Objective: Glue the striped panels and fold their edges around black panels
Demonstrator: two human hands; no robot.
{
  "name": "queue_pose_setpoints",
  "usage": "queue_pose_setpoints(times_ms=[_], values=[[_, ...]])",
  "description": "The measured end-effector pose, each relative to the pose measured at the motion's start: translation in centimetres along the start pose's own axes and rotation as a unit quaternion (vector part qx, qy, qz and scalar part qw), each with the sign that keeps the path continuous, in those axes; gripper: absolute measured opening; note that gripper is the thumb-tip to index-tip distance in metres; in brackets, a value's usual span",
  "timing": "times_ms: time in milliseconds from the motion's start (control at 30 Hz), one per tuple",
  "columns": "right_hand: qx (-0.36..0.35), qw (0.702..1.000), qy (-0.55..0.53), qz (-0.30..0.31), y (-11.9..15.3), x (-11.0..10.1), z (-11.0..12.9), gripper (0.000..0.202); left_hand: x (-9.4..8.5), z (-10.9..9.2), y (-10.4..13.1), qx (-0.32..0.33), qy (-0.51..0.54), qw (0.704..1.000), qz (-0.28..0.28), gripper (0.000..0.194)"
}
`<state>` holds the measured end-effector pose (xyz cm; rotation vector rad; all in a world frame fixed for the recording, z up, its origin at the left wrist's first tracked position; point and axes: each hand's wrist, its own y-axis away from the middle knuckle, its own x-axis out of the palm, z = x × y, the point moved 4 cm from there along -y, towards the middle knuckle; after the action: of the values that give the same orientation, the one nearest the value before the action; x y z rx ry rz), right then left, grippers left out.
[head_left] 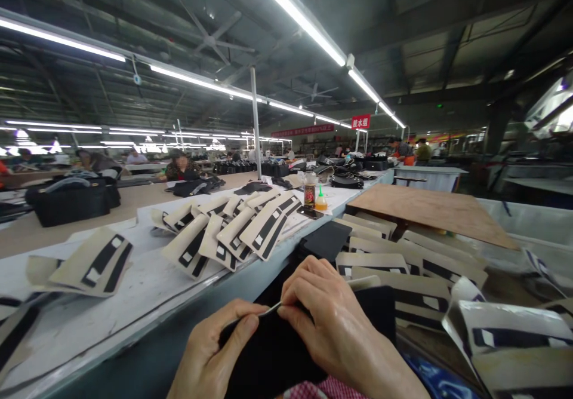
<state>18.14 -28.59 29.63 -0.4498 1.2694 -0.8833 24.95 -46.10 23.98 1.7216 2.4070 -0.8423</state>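
Two hands work low in my view, close to me, below the near edge of the long white tabletop (147, 279). My left hand (215, 351) has thumb and forefinger pinched shut on one end of a thin grey strip (268, 310); my right hand (331, 321) pinches the other end, fingers curled tight. Both rest on a black fabric piece (277, 357) that lies in front of me, its far end reaching up toward the tabletop's near edge.

Beyond the hands, a fan of cream pieces with black bands (233, 232) crowds the middle of the tabletop, and one more cream piece (96, 261) sits apart toward its left end. To the right, a stack of similar pieces (403, 267) lies very near my right hand, with curled white ones (514, 333) past it. A brown board (430, 208) lies behind that stack. Two small bottles (313, 195) stand farther along the tabletop, and a black bag (71, 199) is on the brown table at far left. I see bare tabletop between the lone cream piece and the fan.
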Motion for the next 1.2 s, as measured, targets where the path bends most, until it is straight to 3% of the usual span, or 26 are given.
queue_pose_setpoints(times_ms=[100,233,400,500,633,700,767,900,1000,1200], values=[[-0.004,1.000,0.017,0.018,0.3,0.7,-0.2,0.016,0.8,-0.5,-0.6,-0.022,-0.026,0.995,0.090,0.029],[0.000,0.998,0.030,0.050,0.7,1.9,-0.8,0.013,2.1,0.2,-0.9,0.023,-0.127,0.983,0.130,0.042],[-0.013,0.998,-0.032,0.044,1.1,2.1,-2.6,0.014,2.6,1.7,-0.4,0.141,-0.197,0.969,0.042,0.031],[-0.024,0.998,-0.049,0.024,1.4,1.9,-3.2,0.014,2.3,1.7,-0.5,0.181,-0.216,0.960,0.004,0.025],[-0.061,0.997,0.055,-0.010,1.7,2.4,-2.3,0.015,1.9,2.0,-0.9,0.167,-0.259,0.951,-0.023,0.027],[-0.047,0.991,0.120,-0.028,1.8,2.9,-1.8,0.013,1.9,2.4,-0.8,0.166,-0.276,0.946,-0.042,0.028],[-0.017,0.988,0.151,-0.007,1.9,3.5,-1.6,0.007,2.1,2.9,-0.7,0.171,-0.301,0.935,-0.078,0.029],[0.001,0.992,0.105,0.072,2.4,3.9,-1.8,0.028,2.0,3.8,-0.7,0.181,-0.336,0.916,-0.119,0.026],[0.019,0.994,0.051,0.091,2.6,3.4,-2.5,0.048,1.3,3.8,-0.8,0.191,-0.343,0.911,-0.128,0.022],[-0.018,0.977,0.197,0.076,2.1,1.3,-3.2,0.017,-0.9,1.5,-0.5,0.206,-0.358,0.888,-0.203,0.032]])
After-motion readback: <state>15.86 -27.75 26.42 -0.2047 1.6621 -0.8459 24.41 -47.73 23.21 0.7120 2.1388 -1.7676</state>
